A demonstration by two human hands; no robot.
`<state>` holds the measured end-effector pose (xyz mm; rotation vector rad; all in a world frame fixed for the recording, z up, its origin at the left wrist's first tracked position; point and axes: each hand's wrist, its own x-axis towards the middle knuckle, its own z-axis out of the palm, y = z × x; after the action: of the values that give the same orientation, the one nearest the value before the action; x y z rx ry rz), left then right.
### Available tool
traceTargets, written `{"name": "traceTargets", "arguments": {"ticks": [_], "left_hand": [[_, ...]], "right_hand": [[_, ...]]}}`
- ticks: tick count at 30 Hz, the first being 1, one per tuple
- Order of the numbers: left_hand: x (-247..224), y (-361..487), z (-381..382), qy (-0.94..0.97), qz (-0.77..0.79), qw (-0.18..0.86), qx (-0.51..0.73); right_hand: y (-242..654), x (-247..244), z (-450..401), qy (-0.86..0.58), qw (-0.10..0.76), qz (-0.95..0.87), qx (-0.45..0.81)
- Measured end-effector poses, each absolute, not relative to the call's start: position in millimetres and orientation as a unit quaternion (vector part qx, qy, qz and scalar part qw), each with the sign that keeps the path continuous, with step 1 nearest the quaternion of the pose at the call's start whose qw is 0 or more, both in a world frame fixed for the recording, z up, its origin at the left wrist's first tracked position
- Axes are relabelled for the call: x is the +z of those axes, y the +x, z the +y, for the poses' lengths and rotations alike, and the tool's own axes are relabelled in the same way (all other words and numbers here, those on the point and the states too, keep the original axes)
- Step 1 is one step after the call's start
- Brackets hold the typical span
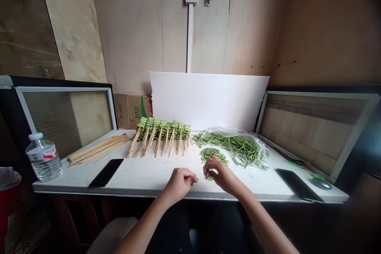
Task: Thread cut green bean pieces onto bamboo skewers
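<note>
My left hand is closed above the front of the white table, with a small green tip of a cut green bean showing at its fingertips. To its right, my right hand hangs with bent, loosely parted fingers over a few short green bean pieces on the tabletop. Just behind it lies a pile of cut green bean pieces. Whole long green beans spill from a clear plastic bag at the back right. Stacked bean skewers stand at the back left, their bare stick ends pointing forward.
Loose bamboo skewers lie at the left, behind a black phone. A water bottle stands at the left corner. Another dark phone-like slab and a grey mouse-shaped object lie right. A white foam board closes the back.
</note>
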<state>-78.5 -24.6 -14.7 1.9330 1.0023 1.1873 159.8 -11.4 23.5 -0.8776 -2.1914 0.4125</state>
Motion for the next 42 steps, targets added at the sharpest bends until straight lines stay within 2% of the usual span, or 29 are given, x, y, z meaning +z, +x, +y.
{"name": "traceTargets", "arguments": {"ticks": [3,6,12,16,20,25,31,42], "left_hand": [[-16,-94,-13,0.692,0.423,0.322,0.488],[-15,-104,-8,0.693,0.430,0.287,0.502],[-23,-95,-14,0.741,0.414,0.276,0.450],[-31,-89,-14,0.748,0.401,0.289,0.443],[-35,-85,-12,0.742,0.385,0.265,0.481],[-32,-81,-16,0.758,0.357,0.232,0.495],[-27,-83,-20,0.769,0.382,0.187,0.476],[-27,-83,-25,0.830,0.367,0.125,0.401]], "right_hand": [[197,23,5,-0.407,0.409,-0.811,0.095],[225,9,23,-0.468,0.410,-0.782,0.037],[209,-39,37,-0.513,0.344,-0.782,0.082],[197,-47,35,-0.521,0.341,-0.780,0.061],[183,-30,22,-0.480,0.374,-0.791,0.061],[143,-10,-3,-0.360,0.402,-0.813,0.218],[127,-10,-12,-0.337,0.454,-0.806,0.175],[121,-10,-14,-0.315,0.422,-0.837,0.149]]}}
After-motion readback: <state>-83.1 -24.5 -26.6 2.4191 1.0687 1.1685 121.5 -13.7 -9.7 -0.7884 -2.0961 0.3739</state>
